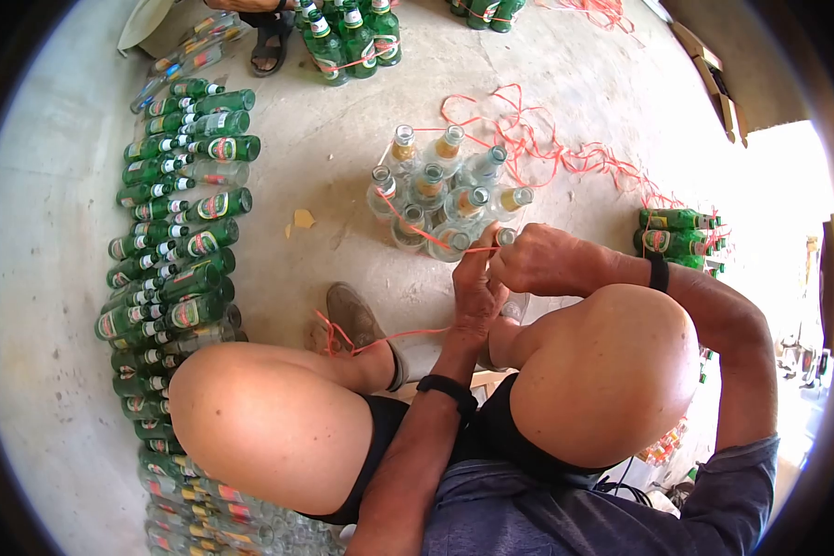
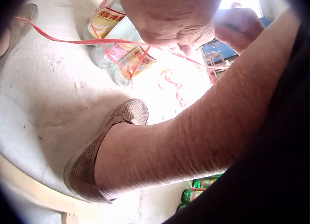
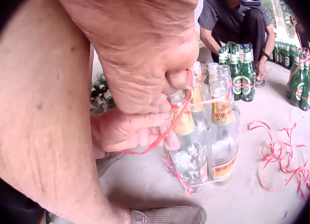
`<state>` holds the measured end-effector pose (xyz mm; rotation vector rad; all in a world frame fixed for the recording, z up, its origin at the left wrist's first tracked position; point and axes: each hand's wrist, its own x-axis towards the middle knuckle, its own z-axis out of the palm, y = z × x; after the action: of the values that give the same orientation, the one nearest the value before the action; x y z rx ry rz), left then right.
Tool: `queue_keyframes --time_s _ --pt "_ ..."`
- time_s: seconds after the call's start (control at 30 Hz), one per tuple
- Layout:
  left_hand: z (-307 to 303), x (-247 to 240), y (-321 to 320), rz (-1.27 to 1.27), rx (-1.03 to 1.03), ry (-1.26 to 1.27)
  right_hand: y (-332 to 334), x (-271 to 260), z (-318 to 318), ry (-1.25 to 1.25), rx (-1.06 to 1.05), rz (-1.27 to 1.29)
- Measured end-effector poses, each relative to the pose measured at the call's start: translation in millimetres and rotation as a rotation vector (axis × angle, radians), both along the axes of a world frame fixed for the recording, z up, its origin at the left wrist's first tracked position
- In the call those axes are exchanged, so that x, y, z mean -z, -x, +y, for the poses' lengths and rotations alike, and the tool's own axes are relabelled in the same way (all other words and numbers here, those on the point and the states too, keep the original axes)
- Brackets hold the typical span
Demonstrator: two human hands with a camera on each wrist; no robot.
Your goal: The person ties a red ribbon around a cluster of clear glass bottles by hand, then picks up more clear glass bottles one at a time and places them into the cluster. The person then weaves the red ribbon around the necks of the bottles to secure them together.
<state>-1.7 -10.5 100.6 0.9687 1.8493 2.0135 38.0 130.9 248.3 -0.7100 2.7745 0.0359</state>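
The left hand (image 1: 477, 298) and right hand (image 1: 542, 263) pinch red twine (image 2: 72, 41) at the near side of the upright clear bottles (image 1: 428, 190); even tension should snug it without tipping them.

Head view: red string (image 1: 479, 249) in grip, part hidden | neck labels (image 1: 404, 150) beyond grip, too small to read | right wrist view: right hand (image 3: 140, 49), top cut off

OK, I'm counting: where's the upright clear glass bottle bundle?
In the head view, the bundle stands upper centre beside the right hand, right of the lying green glass bottles.
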Motion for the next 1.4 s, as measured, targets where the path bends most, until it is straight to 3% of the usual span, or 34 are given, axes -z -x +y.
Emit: queue_keyframes --time_s 0.33,0.43,0.87,1.4 --pt "1 4 -2 -0.031 -0.063 0.012 38 -6 -1 0.049 -0.023 0.022" --pt "0 9 -1 0.024 -0.048 0.136 47 -1 8 0.081 0.067 -0.074" --pt "4 -2 2 -0.196 0.027 0.130 56 13 28 0.475 0.469 -0.119" --pt "8 -6 4 -0.221 0.070 0.112 49 20 33 0.431 0.532 0.030"
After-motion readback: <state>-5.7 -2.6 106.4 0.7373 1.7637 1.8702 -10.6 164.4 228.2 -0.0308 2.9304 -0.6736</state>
